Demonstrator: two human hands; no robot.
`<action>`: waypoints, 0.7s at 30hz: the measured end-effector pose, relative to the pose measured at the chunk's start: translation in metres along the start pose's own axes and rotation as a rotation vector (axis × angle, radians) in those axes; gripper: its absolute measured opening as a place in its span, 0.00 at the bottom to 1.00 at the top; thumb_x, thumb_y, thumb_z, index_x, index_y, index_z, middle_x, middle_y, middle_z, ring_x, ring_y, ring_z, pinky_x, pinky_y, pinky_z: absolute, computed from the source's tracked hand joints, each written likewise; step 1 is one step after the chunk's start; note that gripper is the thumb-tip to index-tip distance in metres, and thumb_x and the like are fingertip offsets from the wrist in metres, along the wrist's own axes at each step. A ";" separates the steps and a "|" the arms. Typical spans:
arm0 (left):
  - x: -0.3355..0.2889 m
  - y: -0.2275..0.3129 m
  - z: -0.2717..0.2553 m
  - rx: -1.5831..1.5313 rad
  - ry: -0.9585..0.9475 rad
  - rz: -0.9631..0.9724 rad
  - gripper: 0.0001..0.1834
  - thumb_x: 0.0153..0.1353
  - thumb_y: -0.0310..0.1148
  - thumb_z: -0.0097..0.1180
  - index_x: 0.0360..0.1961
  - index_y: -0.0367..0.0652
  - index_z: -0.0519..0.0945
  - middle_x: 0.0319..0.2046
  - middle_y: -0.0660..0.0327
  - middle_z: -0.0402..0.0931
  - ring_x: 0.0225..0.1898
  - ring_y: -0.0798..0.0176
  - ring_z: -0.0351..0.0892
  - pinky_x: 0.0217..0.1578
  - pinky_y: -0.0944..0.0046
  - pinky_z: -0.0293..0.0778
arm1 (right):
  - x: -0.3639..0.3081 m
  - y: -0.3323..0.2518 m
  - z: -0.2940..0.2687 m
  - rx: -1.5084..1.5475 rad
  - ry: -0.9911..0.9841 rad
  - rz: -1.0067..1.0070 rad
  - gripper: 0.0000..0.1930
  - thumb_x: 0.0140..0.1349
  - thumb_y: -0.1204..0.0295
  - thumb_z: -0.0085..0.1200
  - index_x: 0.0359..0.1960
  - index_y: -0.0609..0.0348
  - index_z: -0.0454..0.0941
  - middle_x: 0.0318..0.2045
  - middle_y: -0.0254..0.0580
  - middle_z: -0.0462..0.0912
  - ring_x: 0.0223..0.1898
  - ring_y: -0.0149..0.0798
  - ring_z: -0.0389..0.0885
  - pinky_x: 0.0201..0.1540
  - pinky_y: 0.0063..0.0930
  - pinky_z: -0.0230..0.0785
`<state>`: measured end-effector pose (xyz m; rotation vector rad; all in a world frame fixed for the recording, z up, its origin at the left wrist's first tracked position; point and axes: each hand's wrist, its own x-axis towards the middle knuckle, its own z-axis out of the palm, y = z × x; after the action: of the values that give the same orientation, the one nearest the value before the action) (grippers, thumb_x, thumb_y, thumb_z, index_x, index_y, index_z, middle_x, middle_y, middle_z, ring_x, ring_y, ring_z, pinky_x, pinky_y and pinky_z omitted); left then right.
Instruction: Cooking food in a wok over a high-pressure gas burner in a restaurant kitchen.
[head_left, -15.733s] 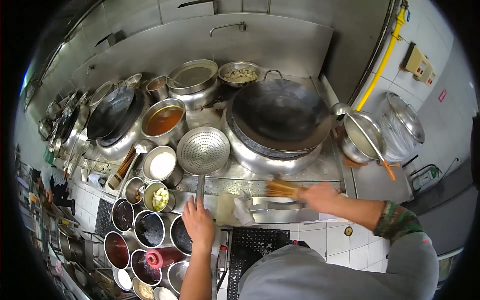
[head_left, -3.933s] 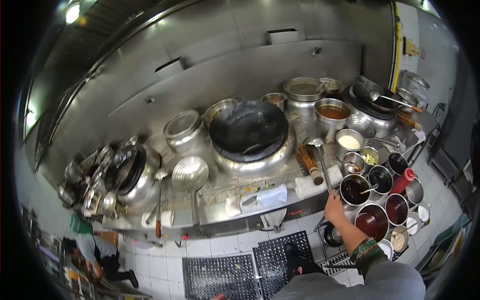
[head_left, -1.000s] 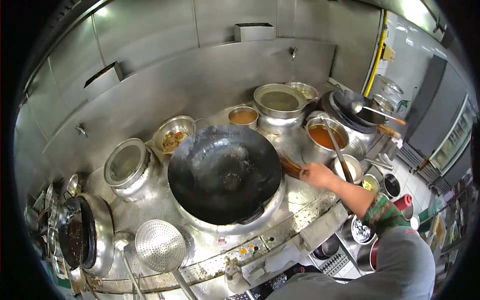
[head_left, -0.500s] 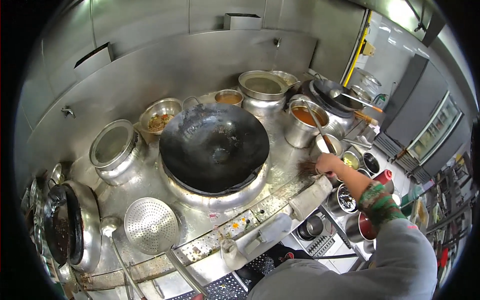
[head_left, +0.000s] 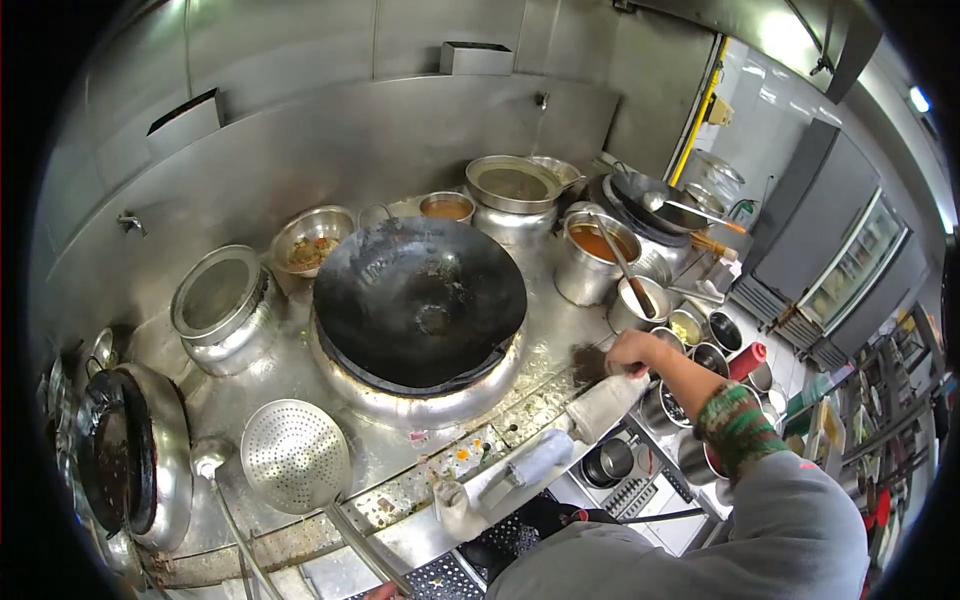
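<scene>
My right hand is closed around a bundle brush at the right part of the stove's front edge. The brush's dark bristles press on the steel top, and its handle is hidden in my fist. Left of it, a big black wok sits in its ring, with only a dull sheen inside. A folded pale cloth lies on the front ledge just below my right hand. At the lower edge, beside the skimmer handle, a small skin-coloured patch may be part of my left hand; its fingers cannot be made out.
A perforated skimmer and a ladle rest left of the wok. Behind stand a lidded pot, a bowl of food and a pot of orange liquid. Metal containers crowd the right, near a red bottle.
My right hand and the brush have moved a little toward me and left in the picture, along the front edge. The view has shifted slightly; the wok and pots stand as before.
</scene>
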<state>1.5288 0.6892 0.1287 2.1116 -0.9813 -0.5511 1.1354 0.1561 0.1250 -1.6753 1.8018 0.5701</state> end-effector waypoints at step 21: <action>0.023 0.025 0.016 0.000 -0.068 0.084 0.13 0.68 0.33 0.56 0.49 0.39 0.83 0.46 0.49 0.82 0.48 0.49 0.81 0.47 0.55 0.76 | 0.025 0.016 -0.041 -0.412 0.227 -0.003 0.11 0.55 0.73 0.50 0.28 0.66 0.85 0.32 0.53 0.87 0.27 0.43 0.88 0.27 0.38 0.82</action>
<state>1.5210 0.6536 0.1357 2.0532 -1.1028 -0.5835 1.1137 0.1116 0.1359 -2.0871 1.9338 0.8224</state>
